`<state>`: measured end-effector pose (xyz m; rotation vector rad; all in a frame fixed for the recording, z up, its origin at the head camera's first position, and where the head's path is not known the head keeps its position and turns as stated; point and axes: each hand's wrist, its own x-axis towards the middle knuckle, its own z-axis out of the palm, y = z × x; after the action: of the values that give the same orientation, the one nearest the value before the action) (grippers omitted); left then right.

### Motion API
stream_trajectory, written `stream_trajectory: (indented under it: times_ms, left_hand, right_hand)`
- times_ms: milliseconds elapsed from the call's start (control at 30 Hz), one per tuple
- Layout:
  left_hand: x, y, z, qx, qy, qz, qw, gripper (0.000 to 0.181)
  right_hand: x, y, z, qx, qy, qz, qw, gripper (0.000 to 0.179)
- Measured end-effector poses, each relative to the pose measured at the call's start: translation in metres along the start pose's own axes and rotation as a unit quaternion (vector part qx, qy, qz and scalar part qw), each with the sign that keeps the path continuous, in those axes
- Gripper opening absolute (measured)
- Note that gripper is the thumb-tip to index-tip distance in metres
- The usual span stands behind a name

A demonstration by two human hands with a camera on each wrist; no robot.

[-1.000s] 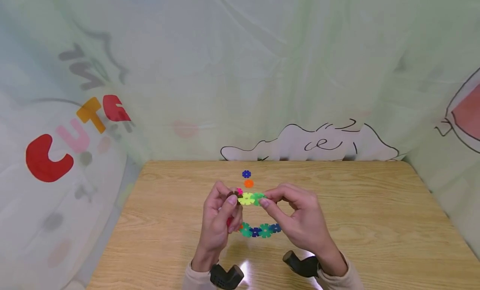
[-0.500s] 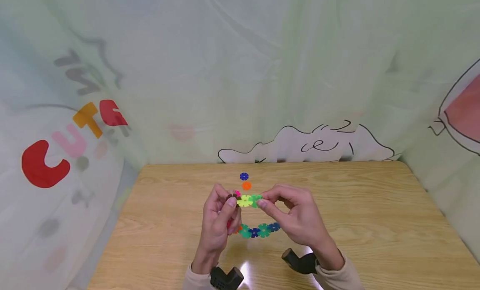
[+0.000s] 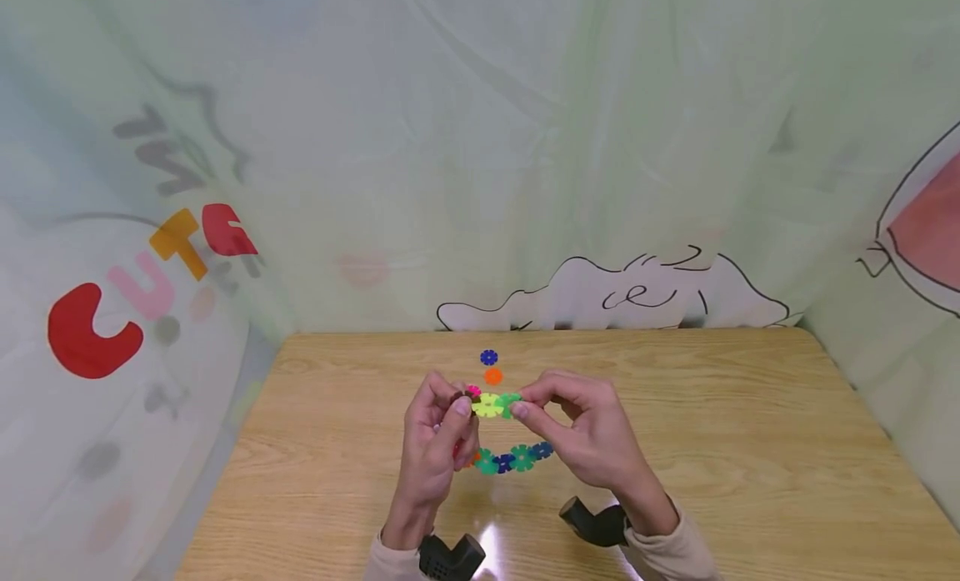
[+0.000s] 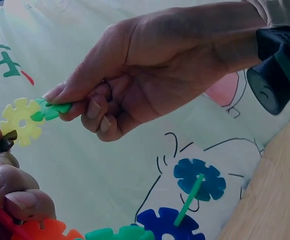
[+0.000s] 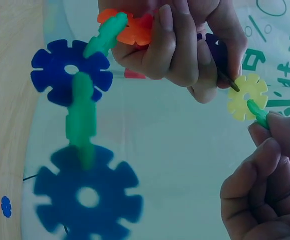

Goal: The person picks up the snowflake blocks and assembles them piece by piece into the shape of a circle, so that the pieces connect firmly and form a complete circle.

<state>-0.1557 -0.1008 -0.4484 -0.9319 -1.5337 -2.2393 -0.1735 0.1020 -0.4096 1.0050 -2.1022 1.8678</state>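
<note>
Notched plastic discs, slotted edge to edge, form a chain between and below the hands. My right hand (image 3: 592,435) pinches a light green disc (image 5: 258,117) between thumb and index finger. That disc is slotted into a yellow one (image 4: 11,116), which joins a dark brown disc (image 3: 461,398) gripped by the left thumb and index finger. The other fingers of my left hand (image 3: 429,448) curl around a red piece (image 3: 458,449), partly hidden. From there the chain runs through an orange disc (image 5: 135,33), green ones, a navy one (image 5: 46,72) and a blue end disc (image 5: 60,200).
Beyond the hands, a loose orange disc (image 3: 492,377), a navy disc (image 3: 489,358) and a pink disc (image 3: 474,390) lie on the wooden table (image 3: 720,414). A printed fabric sheet (image 3: 465,164) hangs behind the table and along its sides. Each wrist wears a black camera.
The head view has shifted slightly. Both hands keep the same hold, the right one drifting a little left with the green disc, and the chain's lower part sways slightly left.
</note>
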Motion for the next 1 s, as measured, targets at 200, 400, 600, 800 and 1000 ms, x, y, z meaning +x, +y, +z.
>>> stream_trajectory:
  times_ms: [200, 400, 600, 800, 1000]
  left_hand:
    - [0.0, 0.0008, 0.0003, 0.007, 0.002, 0.005, 1.0, 0.012]
    - [-0.0003, 0.0012, 0.0008, 0.012, 0.004, 0.007, 0.9999, 0.013]
    - [-0.0009, 0.0022, 0.0018, 0.021, 0.011, 0.01, 0.9997, 0.014]
    - [0.003, 0.0043, 0.0055, 0.054, 0.026, 0.017, 0.998, 0.014]
    - [0.0046, 0.0075, 0.0074, 0.049, 0.047, 0.025, 0.9973, 0.011]
  right_hand:
    - [0.0012, 0.0013, 0.0009, 0.003, 0.003, -0.02, 0.9998, 0.022]
    - [0.0016, 0.0023, 0.0014, 0.003, 0.007, -0.038, 0.9993, 0.023]
    - [0.0015, 0.0052, 0.0017, -0.002, 0.009, -0.041, 0.9991, 0.02]
    - [0.0038, 0.0035, -0.0022, -0.037, 0.017, -0.027, 0.9988, 0.016]
    - [0.0033, -0.0005, -0.006, -0.026, 0.003, -0.007, 0.9996, 0.02]
